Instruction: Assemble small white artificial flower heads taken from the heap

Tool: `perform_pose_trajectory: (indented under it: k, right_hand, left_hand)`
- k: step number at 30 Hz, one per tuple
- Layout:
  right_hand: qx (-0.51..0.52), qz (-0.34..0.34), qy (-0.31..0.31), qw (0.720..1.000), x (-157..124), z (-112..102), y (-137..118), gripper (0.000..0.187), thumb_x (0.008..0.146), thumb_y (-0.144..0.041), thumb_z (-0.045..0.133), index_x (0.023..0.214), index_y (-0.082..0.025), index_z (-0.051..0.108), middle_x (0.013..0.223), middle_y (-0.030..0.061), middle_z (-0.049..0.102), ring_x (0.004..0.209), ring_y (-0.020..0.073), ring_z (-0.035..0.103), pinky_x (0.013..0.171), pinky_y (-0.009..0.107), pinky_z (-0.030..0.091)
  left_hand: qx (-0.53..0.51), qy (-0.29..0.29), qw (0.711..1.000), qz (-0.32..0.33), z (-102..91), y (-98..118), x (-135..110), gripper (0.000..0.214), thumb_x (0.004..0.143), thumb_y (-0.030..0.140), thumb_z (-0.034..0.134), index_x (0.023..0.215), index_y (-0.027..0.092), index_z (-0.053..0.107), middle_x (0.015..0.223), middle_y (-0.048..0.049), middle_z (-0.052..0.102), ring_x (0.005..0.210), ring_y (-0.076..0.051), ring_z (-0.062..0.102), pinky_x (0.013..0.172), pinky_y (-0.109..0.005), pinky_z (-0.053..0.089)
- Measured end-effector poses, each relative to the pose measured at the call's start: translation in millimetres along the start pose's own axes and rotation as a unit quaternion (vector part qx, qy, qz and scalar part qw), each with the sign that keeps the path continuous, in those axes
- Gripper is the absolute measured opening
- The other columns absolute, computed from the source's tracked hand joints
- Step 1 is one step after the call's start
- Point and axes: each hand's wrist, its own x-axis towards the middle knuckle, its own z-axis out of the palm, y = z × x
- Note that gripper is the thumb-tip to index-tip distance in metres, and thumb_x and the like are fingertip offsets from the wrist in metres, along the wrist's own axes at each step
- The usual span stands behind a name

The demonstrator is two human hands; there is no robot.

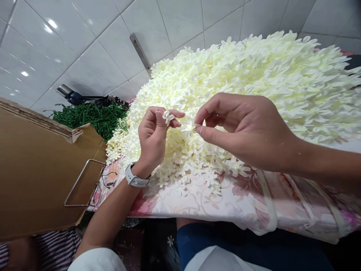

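Observation:
My left hand (pixel 153 135), with a white watch (pixel 136 177) on its wrist, pinches a small white artificial flower (pixel 168 117) between thumb and fingers. Just to its right, my right hand (pixel 239 126) has thumb and forefinger closed at the edge of a pale flower (pixel 190 127). That flower blends into the ones behind it, so its outline is hard to make out. Both hands are over the front of a big heap of cream-white artificial flowers (pixel 239 71).
A tangle of green wire-like stems (pixel 90 118) lies at the back left. A cardboard box (pixel 42 169) with a metal wire frame (pixel 73 184) stands at the left. The table has a floral cloth (pixel 203 205). White wall tiles (pixel 186 19) rise behind.

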Motion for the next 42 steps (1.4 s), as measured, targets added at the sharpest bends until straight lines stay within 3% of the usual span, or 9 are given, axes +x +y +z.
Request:
perform_pose_trajectory:
  k: [4, 9, 17, 22, 27, 32, 37, 40, 42]
  right_hand:
    - [0.001, 0.010, -0.008, 1.000, 1.6, -0.8, 0.4, 0.006, 0.089, -0.021, 0.069, 0.085, -0.022, 0.074, 0.085, 0.0017, 0.073, 0.073, 0.0169, 0.062, 0.065, 0.036, 0.046]
    - [0.011, 0.045, -0.028, 0.999, 2.3, -2.2, -2.9, 0.012, 0.089, -0.032, 0.073, 0.082, -0.023, 0.077, 0.086, 0.0035, 0.074, 0.073, 0.0185, 0.061, 0.065, 0.038, 0.045]
    - [-0.002, 0.039, -0.049, 0.998, -1.3, 0.6, 2.6, 0.025, 0.079, -0.044, 0.089, 0.085, -0.024, 0.075, 0.085, 0.0018, 0.072, 0.071, 0.0165, 0.059, 0.065, 0.036, 0.049]
    - [0.028, 0.032, -0.065, 0.997, -1.8, 1.6, 5.0, 0.024, 0.083, -0.038, 0.086, 0.079, -0.022, 0.069, 0.080, 0.0011, 0.070, 0.073, 0.0170, 0.063, 0.065, 0.034, 0.051]
    - [0.044, 0.025, -0.077, 0.996, 0.0, 0.9, 3.3, 0.014, 0.088, -0.035, 0.081, 0.089, -0.023, 0.073, 0.087, -0.0001, 0.073, 0.078, 0.0165, 0.066, 0.072, 0.033, 0.052]
    - [0.022, 0.025, -0.088, 0.996, 1.7, 0.3, 0.9, 0.016, 0.094, -0.038, 0.073, 0.090, -0.024, 0.078, 0.086, 0.0010, 0.076, 0.079, 0.0171, 0.067, 0.074, 0.035, 0.051]
    - [0.010, 0.042, -0.078, 0.996, -1.0, 0.9, 3.1, 0.029, 0.081, -0.049, 0.085, 0.092, -0.023, 0.079, 0.090, 0.0033, 0.076, 0.074, 0.0181, 0.062, 0.067, 0.036, 0.050]
    - [-0.022, 0.018, -0.074, 0.997, -2.3, 1.9, 3.0, 0.021, 0.087, -0.045, 0.081, 0.083, -0.024, 0.076, 0.082, 0.0018, 0.073, 0.071, 0.0171, 0.060, 0.066, 0.036, 0.047]
    - [-0.027, 0.013, -0.082, 0.996, -2.5, 2.3, 1.9, 0.020, 0.090, -0.042, 0.078, 0.081, -0.025, 0.074, 0.081, 0.0013, 0.072, 0.072, 0.0174, 0.061, 0.067, 0.036, 0.047]
  left_hand:
    - [-0.018, 0.002, 1.000, -0.007, 1.0, -1.8, 0.9, 0.019, 0.097, 0.038, 0.073, 0.095, 0.024, 0.061, 0.082, 0.0029, 0.071, 0.071, -0.007, 0.069, 0.069, -0.019, 0.058]
    - [0.061, -0.002, 0.998, 0.032, -0.9, 0.2, 1.3, 0.030, 0.087, 0.043, 0.084, 0.094, 0.025, 0.061, 0.088, 0.0027, 0.062, 0.072, -0.005, 0.063, 0.068, -0.017, 0.058]
    - [0.078, -0.078, 0.992, 0.054, 1.2, 4.5, -3.6, 0.028, 0.094, 0.041, 0.076, 0.090, 0.024, 0.055, 0.081, 0.0024, 0.061, 0.071, -0.008, 0.064, 0.066, -0.022, 0.057]
    - [0.022, -0.067, 0.996, 0.054, 1.0, 4.3, -1.9, 0.021, 0.096, 0.039, 0.073, 0.092, 0.023, 0.060, 0.066, 0.0055, 0.058, 0.060, -0.007, 0.063, 0.061, -0.019, 0.056]
    - [0.036, -0.038, 0.998, 0.040, -3.4, -0.6, 0.6, 0.008, 0.097, 0.030, 0.073, 0.103, 0.025, 0.072, 0.066, 0.0043, 0.060, 0.060, -0.007, 0.060, 0.059, -0.018, 0.053]
    - [0.094, -0.030, 0.992, 0.075, 0.5, 0.2, -2.5, 0.010, 0.100, 0.033, 0.068, 0.103, 0.025, 0.070, 0.079, 0.0015, 0.064, 0.058, -0.006, 0.056, 0.054, -0.019, 0.048]
    - [0.250, -0.038, 0.945, 0.206, 4.2, 4.7, -11.9, 0.008, 0.103, 0.019, 0.061, 0.109, 0.024, 0.064, 0.089, 0.0010, 0.067, 0.071, -0.006, 0.066, 0.065, -0.017, 0.052]
    - [0.335, -0.042, 0.899, 0.280, 1.4, 1.9, -15.7, 0.016, 0.102, 0.015, 0.060, 0.116, 0.023, 0.062, 0.095, 0.0002, 0.069, 0.076, -0.006, 0.067, 0.069, -0.017, 0.053]
    - [0.355, -0.031, 0.889, 0.287, -1.1, -1.9, -15.7, 0.016, 0.102, 0.015, 0.060, 0.116, 0.023, 0.062, 0.096, 0.0005, 0.068, 0.074, -0.006, 0.066, 0.069, -0.016, 0.052]
